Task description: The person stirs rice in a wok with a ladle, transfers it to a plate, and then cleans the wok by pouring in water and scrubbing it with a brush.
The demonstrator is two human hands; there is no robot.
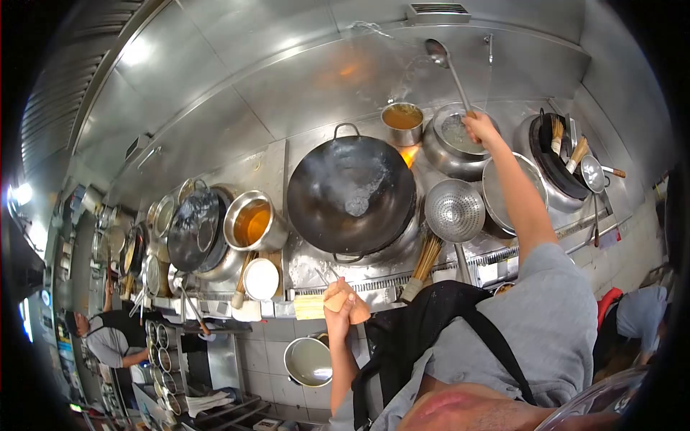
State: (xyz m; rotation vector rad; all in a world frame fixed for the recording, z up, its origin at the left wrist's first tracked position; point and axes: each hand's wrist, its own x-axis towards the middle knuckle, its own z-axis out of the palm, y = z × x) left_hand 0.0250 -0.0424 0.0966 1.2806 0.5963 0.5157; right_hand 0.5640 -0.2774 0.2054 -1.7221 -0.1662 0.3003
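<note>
My right hand (pixel 480 129) is closed round the handle of a long ladle (pixel 460 86). The ladle is raised, its bowl up by the steel back wall, with streaks of water in the air around it. Below that hand sits a steel pot of water (pixel 454 133). My left hand (pixel 341 307) grips a folded orange cloth (pixel 354 309) at the stove's front edge, close to the near handle of a large black wok (pixel 316 205). Steam rises from the wok, and a little bubbling liquid lies in its middle. Orange flame shows at its right rim.
A perforated skimmer (pixel 454 210) and a bamboo brush (pixel 424 266) lie right of the wok. Pots of amber liquid (pixel 251 223) and brown broth (pixel 402 123) flank it. Another wok (pixel 194 230) stands left. Other people (pixel 108 337) are at lower left and right.
</note>
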